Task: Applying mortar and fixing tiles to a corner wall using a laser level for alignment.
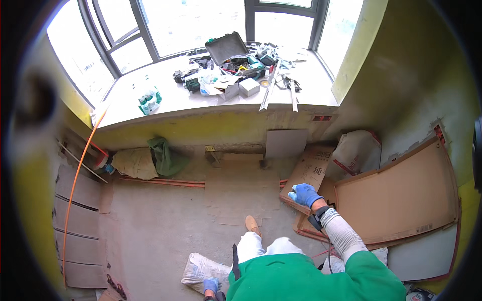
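Observation:
My right hand [304,194], in a blue work glove, reaches out over the corner of a flat brown cardboard box [307,173]. Its fingers are curled in; whether they touch the box or hold anything small is hidden. A dark band circles that wrist, and a cable hangs from it. My left hand [212,285], also gloved in blue, hangs low at my side, in front of a whitish filled sack [197,268] on the floor. Its fingers are mostly hidden, so contact with the sack cannot be judged.
A wide windowsill [175,103] carries an open tool case [227,48], power tools and small boxes. Cardboard sheets [396,190] lean at the right wall, grey tiles [78,218] at the left. An orange hose [75,190] hangs by them. Red pipes [165,182] run along the floor.

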Demonstrator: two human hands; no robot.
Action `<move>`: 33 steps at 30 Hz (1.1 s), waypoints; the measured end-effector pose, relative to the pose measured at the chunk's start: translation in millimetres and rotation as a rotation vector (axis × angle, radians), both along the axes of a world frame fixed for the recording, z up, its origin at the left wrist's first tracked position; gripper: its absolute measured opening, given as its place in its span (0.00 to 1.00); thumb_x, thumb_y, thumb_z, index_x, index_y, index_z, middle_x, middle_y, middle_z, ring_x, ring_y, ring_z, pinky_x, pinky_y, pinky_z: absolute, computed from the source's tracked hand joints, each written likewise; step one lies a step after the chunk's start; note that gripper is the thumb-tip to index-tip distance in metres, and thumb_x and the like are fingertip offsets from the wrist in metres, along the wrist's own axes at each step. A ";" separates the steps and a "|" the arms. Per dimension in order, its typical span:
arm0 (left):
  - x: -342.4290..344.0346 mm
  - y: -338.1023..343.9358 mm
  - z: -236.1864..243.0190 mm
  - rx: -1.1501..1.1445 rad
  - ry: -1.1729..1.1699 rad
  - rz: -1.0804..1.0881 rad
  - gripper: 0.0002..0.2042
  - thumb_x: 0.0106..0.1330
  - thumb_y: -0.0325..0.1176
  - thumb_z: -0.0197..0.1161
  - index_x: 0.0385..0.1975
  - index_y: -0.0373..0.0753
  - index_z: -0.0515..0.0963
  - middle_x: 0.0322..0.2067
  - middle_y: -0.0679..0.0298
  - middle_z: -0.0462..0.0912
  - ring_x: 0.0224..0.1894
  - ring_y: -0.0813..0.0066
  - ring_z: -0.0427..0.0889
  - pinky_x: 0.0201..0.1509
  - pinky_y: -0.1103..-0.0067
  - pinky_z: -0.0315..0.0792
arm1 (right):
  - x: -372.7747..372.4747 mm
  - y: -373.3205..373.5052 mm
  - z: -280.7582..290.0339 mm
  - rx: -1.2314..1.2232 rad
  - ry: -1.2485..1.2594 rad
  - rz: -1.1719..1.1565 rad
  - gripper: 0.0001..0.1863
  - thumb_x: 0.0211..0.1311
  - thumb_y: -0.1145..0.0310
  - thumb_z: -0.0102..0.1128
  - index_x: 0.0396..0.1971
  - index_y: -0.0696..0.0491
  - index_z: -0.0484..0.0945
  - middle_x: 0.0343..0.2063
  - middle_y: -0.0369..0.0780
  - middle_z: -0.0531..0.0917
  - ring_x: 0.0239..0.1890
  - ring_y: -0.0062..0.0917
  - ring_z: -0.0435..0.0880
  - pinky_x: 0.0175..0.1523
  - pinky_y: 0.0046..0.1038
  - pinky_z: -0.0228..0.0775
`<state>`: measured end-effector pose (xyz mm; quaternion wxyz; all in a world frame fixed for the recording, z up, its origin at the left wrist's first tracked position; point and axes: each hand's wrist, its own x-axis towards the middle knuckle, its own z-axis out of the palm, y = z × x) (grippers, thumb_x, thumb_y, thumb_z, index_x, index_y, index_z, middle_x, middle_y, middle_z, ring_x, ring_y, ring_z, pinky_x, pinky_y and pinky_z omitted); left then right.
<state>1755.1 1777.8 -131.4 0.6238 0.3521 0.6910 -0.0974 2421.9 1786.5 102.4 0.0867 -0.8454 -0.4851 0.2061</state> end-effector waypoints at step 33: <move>336.1 514.7 167.8 0.047 0.032 0.105 0.15 0.73 0.30 0.53 0.55 0.30 0.75 0.39 0.50 0.85 0.35 0.58 0.88 0.38 0.68 0.85 | 384.9 497.6 -66.8 -0.015 -0.074 -0.816 0.15 0.53 0.59 0.64 0.31 0.56 0.84 0.32 0.55 0.86 0.40 0.50 0.86 0.47 0.46 0.77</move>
